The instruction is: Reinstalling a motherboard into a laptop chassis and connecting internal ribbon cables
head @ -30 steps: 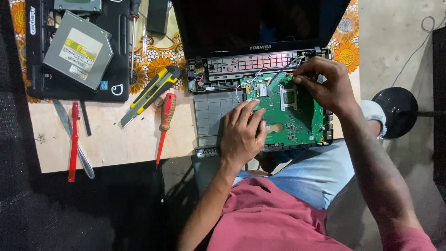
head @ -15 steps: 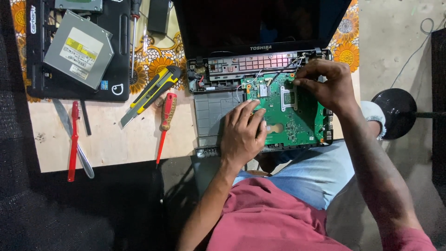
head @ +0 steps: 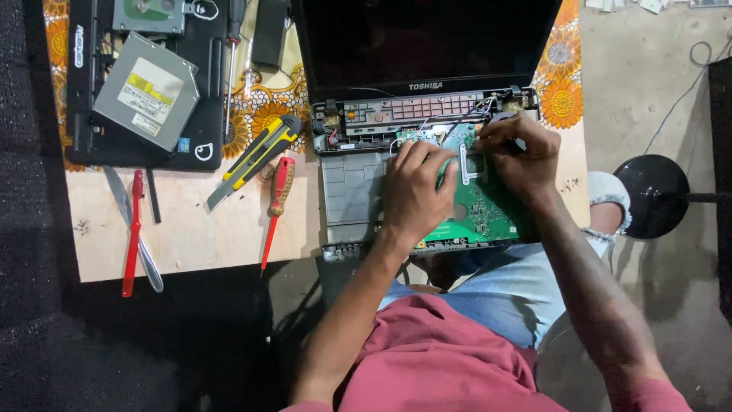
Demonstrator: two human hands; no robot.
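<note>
Hands on green circuit board (head: pixel 480 210) inside opened laptop (head: pixel 427 114) at counter (head: pixel 191 229) edge, left hand (head: pixel 415 191) flat and open on board, right hand (head: pixel 515 152) pinching at board's top edge, red screwdriver (head: pixel 276 202) left of laptop.

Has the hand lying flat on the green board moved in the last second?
Yes, slightly. The left hand has slid up the green circuit board, its fingertips now nearer the laptop hinge strip.
</note>
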